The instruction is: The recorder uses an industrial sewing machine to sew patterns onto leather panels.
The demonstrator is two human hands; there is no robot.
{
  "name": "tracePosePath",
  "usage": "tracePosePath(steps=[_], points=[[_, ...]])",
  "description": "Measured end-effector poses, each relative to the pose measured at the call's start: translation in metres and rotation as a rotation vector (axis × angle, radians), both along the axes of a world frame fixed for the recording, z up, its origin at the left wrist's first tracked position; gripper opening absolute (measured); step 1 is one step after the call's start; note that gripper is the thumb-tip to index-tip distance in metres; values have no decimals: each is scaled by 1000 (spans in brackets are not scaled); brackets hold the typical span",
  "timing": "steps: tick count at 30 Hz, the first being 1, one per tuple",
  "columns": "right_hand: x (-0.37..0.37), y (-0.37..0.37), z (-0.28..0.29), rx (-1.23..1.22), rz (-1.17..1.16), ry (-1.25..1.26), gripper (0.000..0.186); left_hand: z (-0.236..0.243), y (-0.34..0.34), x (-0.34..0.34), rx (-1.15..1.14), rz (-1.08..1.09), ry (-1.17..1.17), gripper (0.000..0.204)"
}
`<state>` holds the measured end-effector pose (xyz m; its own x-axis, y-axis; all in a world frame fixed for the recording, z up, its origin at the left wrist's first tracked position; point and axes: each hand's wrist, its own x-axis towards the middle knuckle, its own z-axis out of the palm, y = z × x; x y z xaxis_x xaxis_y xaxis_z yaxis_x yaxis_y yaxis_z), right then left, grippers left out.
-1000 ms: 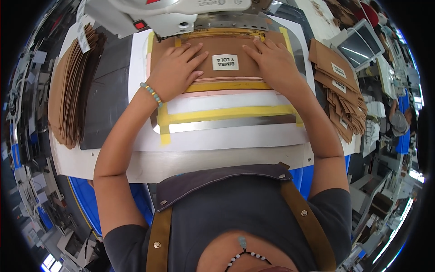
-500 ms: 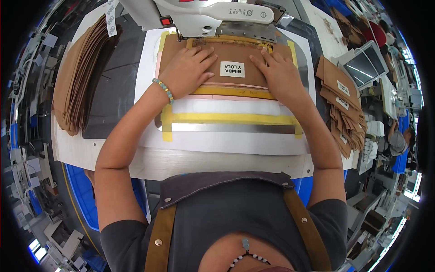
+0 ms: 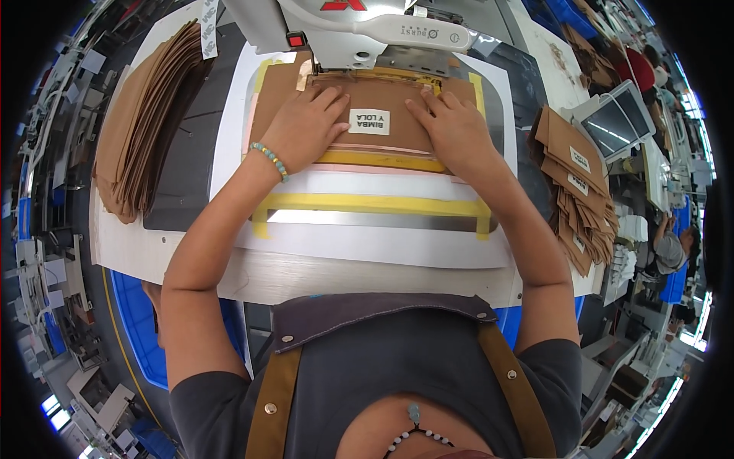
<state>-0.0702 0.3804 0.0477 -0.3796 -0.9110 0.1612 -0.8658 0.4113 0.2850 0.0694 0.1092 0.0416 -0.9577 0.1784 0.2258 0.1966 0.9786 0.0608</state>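
A flat brown fabric piece (image 3: 390, 98) with a white printed label (image 3: 369, 122) sewn or laid on it sits in a sewing template (image 3: 367, 205) edged with yellow tape. My left hand (image 3: 310, 126) lies on the left part of the fabric, fingers spread, palm down. On the right part rests my right hand (image 3: 451, 126), its fingers also stretched out and apart. The label shows between the two hands. Just beyond the fingertips stands the white head of a sewing machine (image 3: 344, 34); its needle area is partly hidden.
A tall stack of brown fabric pieces (image 3: 145, 122) stands at the left. At the right lies a pile of brown labelled pieces (image 3: 569, 180), beside a tilted screen (image 3: 618, 118). Blue bins (image 3: 138, 321) sit below the table edge.
The template, with the fabric and both hands on it, has shifted left relative to the machine and the table. Both hands stay flat on the fabric.
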Motion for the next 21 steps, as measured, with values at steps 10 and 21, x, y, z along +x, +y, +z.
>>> tracePosePath(steps=[10, 21], points=[[13, -29, -2, -32, 69, 23, 54, -2, 19, -1, 201, 4, -42, 42], [21, -63, -8, -92, 115, 71, 46, -9, 13, 0, 208, -133, 5, 41]])
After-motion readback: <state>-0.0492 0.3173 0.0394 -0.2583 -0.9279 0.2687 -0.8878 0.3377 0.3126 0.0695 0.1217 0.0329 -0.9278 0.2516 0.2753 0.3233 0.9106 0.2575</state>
